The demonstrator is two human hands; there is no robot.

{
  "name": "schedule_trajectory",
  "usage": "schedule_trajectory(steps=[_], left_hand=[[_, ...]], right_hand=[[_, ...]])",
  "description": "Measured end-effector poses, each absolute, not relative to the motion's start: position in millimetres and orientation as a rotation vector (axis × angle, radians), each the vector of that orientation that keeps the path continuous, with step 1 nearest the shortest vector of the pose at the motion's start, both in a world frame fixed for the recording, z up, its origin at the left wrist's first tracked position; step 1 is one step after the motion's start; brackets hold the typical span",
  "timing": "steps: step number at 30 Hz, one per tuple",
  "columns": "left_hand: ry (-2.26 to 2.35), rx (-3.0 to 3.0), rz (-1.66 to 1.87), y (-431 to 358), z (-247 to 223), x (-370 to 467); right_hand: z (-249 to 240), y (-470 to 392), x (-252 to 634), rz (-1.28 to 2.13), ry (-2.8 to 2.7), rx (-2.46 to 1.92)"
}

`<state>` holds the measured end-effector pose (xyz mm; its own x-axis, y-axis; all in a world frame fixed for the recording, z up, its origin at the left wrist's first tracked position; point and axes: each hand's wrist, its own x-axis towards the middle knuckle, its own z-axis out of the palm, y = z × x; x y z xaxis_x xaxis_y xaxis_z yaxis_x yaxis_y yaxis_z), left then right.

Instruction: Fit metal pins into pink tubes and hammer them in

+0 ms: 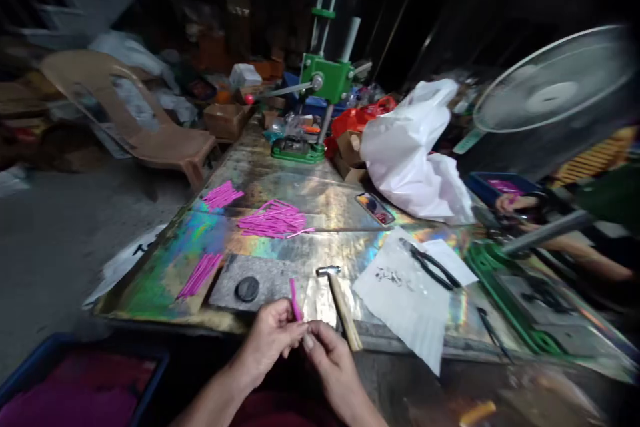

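Observation:
A thin pink stick (295, 299) stands up from between the fingers of my left hand (273, 333), near the table's front edge. My right hand (327, 350) meets the left at the fingertips, its fingers pinched together; whatever lies between them is too small to make out. Just beyond the hands is a grey slab (225, 283) with a round black disc (247, 289) on it. A hammer (343, 307) with a wooden handle lies right of the slab. Pink sticks form a large pile (275, 219) and two smaller bundles (200, 275) on the table.
Black-handled pliers (433, 265) and small metal bits rest on white paper (400, 300). A phone (375, 208), a white bag (415, 153) and a green press (327, 80) stand farther back. Another person's hand (517, 203) is at the right, beyond a green metal frame (510, 300).

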<state>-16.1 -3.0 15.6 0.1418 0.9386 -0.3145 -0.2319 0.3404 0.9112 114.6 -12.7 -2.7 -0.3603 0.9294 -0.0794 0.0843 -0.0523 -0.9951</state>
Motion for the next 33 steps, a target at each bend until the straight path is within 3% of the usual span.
schedule_trajectory(steps=[12, 17, 23, 33], left_hand=[[1.095, 0.735, 1.017, -1.8, 3.6, -4.7], [1.188, 0.756, 1.041, -1.4, 2.0, -10.8], [1.239, 0.814, 1.032, -2.0, -3.3, -17.4], [1.28, 0.833, 1.083, -3.6, -29.2, -7.6]], right_hand=[[-16.7, -15.8, 113.5, 1.55, -1.253, -1.031], [-23.8, 1.1, 151.2, 1.114, -1.526, -1.421], [-29.0, 68.6, 237.6, 0.63, -1.438, -1.892], [-45.1, 121.0, 247.7, 0.433, -1.636, -2.338]])
